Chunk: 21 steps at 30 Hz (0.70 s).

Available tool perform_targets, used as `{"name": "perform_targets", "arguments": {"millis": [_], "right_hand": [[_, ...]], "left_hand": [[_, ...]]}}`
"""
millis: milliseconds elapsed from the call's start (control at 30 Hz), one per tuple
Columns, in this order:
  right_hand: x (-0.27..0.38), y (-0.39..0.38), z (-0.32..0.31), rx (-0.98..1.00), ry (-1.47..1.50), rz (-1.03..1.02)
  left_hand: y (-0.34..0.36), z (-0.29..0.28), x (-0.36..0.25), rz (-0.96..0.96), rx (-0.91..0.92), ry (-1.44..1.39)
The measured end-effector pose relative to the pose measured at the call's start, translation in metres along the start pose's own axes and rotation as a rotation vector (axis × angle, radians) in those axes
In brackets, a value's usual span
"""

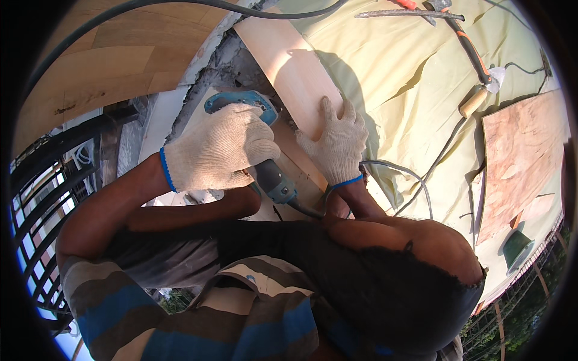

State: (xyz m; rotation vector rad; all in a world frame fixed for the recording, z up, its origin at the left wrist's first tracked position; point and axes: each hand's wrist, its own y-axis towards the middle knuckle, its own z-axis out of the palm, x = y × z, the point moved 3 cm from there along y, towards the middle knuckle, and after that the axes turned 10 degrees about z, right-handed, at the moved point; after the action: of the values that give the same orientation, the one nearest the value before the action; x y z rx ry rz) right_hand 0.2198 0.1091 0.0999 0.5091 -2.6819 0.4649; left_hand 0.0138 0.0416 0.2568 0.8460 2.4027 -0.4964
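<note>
My left hand (223, 147), in a cream knit glove with a blue cuff, is closed around a corded power tool (278, 183). The tool has a blue head and a dark grey body; its cord leaves the near end, and its working end is hidden. To the right, my right hand (336, 144), in a matching glove, lies with fingers spread on the near end of a pale wooden plank (289, 60). That plank slants away toward the upper left of my right hand. More boards lie partly hidden below the tool.
A broken concrete edge (211, 69) runs beside brown wood panels (120, 60). Black metal railing (54, 180) stands at left. On the pale sheeting (397, 78) lie a hammer (472, 54), a metal bar (409, 13), a wooden-handled trowel (474, 101), cables and a plywood sheet (521, 162).
</note>
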Motion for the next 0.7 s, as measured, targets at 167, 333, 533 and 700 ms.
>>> {"name": "perform_targets", "arguments": {"millis": [167, 333, 533, 700], "right_hand": [[-0.015, -0.001, 0.017, 0.014, 0.003, 0.000], [-0.051, 0.042, 0.009, -0.139, 0.004, -0.120], [-0.059, 0.062, -0.005, -0.079, -0.021, -0.191], [-0.064, 0.077, -0.012, -0.043, 0.013, -0.251]], "left_hand": [[0.004, -0.001, 0.004, 0.018, 0.036, 0.057], [-0.002, 0.007, 0.007, -0.036, -0.039, -0.003], [-0.013, 0.015, 0.005, -0.162, 0.010, -0.058], [-0.016, 0.023, 0.004, -0.184, -0.042, -0.149]]}}
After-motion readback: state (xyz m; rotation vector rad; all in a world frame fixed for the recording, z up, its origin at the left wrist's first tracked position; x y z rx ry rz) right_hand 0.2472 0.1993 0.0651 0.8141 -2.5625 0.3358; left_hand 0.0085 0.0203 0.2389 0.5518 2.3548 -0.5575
